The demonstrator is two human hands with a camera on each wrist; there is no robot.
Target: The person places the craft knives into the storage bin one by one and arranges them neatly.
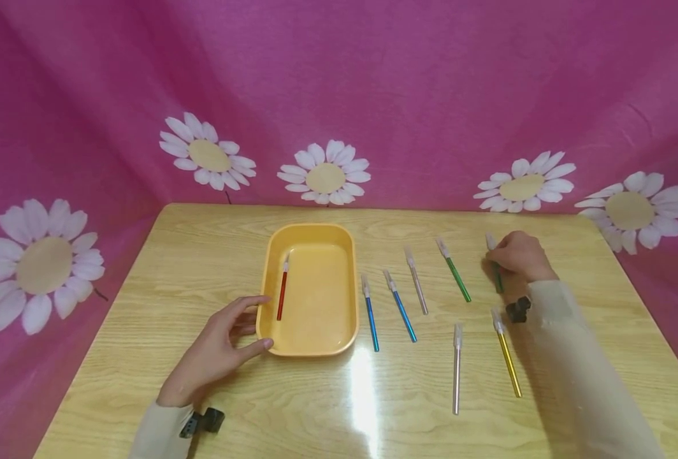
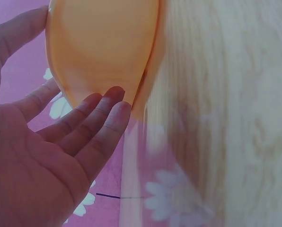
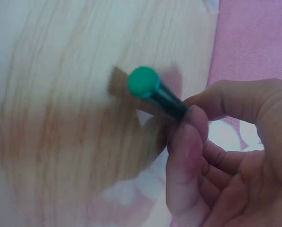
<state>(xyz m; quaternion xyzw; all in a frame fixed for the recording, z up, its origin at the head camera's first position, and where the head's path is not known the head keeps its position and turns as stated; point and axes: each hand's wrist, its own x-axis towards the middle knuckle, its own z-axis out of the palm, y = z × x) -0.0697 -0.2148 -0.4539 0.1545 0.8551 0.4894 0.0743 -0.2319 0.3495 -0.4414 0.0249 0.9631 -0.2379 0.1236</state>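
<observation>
The right hand (image 1: 519, 256) has its thumb and curled fingers pinched round a dark green pen-shaped craft knife with a pale cap (image 1: 496, 278), out on the far right of the light wooden table (image 1: 574, 255). From the right wrist view you're looking straight down the barrel at its rounded green butt end (image 3: 144, 81), with the thumb pressed against the shaft. In the head view its long axis runs roughly away from the person, capped end (image 1: 490, 240) poking out beyond the knuckles toward the pink daisy-print backdrop (image 1: 373, 95), green tail toward the wrist.

Right beside it, to the left, lies a lighter green knife (image 1: 454, 271), then a pinkish-silver one (image 1: 416, 281) and two blue ones (image 1: 399, 306) (image 1: 370, 313), all roughly parallel with caps pointing away. Nearer the person, a yellow knife (image 1: 506, 352) and another silver one (image 1: 457, 369) sit close by the right forearm.

Over on the left, the left hand (image 1: 218, 349) is relaxed and spread, fingertips (image 2: 113, 97) resting against the near corner of the shallow orange plastic tray (image 1: 316, 344), not gripping it. A red knife (image 1: 282, 291) lies inside the tray along its left wall, cap pointing away.
</observation>
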